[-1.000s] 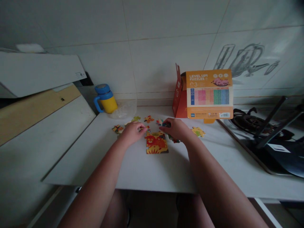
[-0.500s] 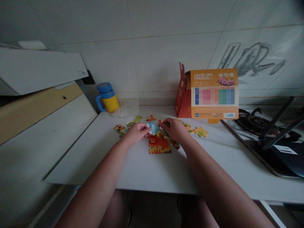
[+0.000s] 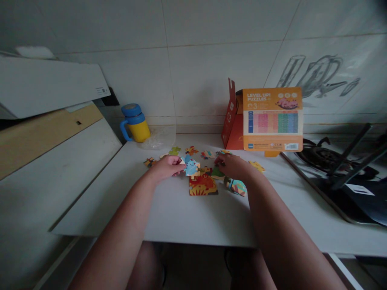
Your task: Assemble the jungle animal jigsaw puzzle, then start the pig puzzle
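Note:
My left hand point(image 3: 169, 166) pinches a light-blue puzzle piece point(image 3: 191, 166) by its left side. That piece overlaps the upper left of a red-and-yellow animal puzzle section point(image 3: 203, 186) lying on the white tabletop point(image 3: 181, 217). To the right, my right hand point(image 3: 229, 165) hovers low among other pieces with its fingers bent together; whatever they hold, if anything, is hidden. Below its fingers lies a green piece point(image 3: 218, 174). Under the right wrist is a teal patterned piece point(image 3: 237, 187), partly covered by the forearm.
Several loose pieces, among them a green piece point(image 3: 174, 151) and an orange piece point(image 3: 191, 150), lie behind the hands. A blue-and-yellow mug point(image 3: 137, 125) and clear plastic bag point(image 3: 161, 137) stand back left. An orange puzzle box point(image 3: 272, 121) and gas stove point(image 3: 329, 173) are right.
My left hand has shifted slightly left with the light-blue piece. My right hand has moved away from it to the right, and the teal patterned piece now shows more fully.

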`<state>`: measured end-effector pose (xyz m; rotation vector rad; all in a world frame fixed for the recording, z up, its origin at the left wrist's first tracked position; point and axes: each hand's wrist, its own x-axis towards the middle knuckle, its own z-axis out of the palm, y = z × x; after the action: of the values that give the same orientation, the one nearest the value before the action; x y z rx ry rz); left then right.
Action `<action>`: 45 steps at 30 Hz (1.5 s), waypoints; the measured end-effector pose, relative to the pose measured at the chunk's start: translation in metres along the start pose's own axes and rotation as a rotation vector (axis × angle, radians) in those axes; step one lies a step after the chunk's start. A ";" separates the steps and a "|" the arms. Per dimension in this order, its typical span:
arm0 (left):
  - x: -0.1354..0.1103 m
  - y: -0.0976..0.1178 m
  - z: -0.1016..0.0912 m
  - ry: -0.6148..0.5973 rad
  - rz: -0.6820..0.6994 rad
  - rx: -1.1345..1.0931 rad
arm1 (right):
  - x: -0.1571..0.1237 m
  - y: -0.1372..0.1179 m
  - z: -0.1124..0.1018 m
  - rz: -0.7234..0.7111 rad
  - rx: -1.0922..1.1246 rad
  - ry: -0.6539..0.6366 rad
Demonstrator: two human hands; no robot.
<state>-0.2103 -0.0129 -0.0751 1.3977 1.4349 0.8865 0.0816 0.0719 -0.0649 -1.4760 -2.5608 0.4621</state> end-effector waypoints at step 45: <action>-0.011 -0.013 -0.081 0.657 -0.228 0.243 | 0.037 0.033 0.037 0.322 0.763 0.386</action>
<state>-0.2916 -0.0170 -0.0599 1.1196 2.2102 1.1043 0.0795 0.1128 -0.1121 -1.4669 -1.5769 0.9502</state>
